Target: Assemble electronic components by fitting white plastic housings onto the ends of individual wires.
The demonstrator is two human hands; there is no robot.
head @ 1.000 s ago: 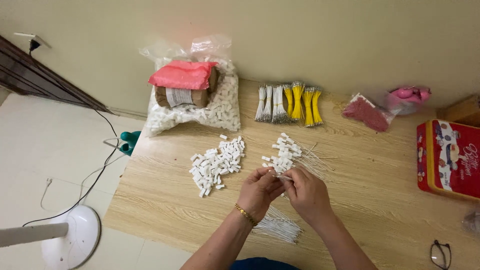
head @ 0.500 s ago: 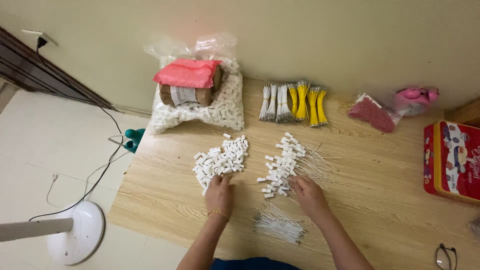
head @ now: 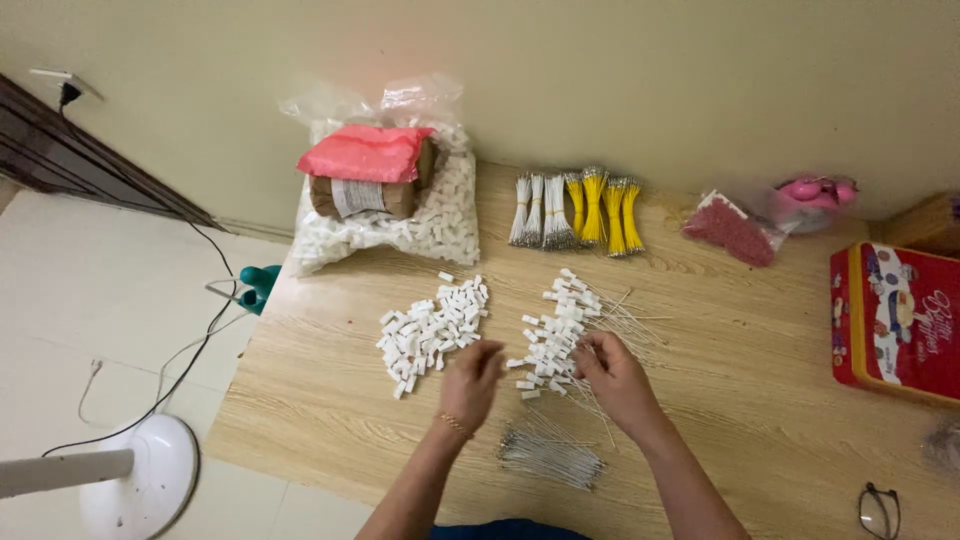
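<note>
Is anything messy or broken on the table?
Nothing looks broken. The small white pieces lie in a loose heap by the left hand, and thin wires fan out untidily near the right hand; the bundles behind sit neat.

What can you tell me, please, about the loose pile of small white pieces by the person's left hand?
The pile of small white pieces lies loose on the wooden table, spread in a slanted band. The pieces look like short, blocky plastic parts, all alike. The left hand reaches its near right edge with its fingertips; actual contact is unclear.
</note>
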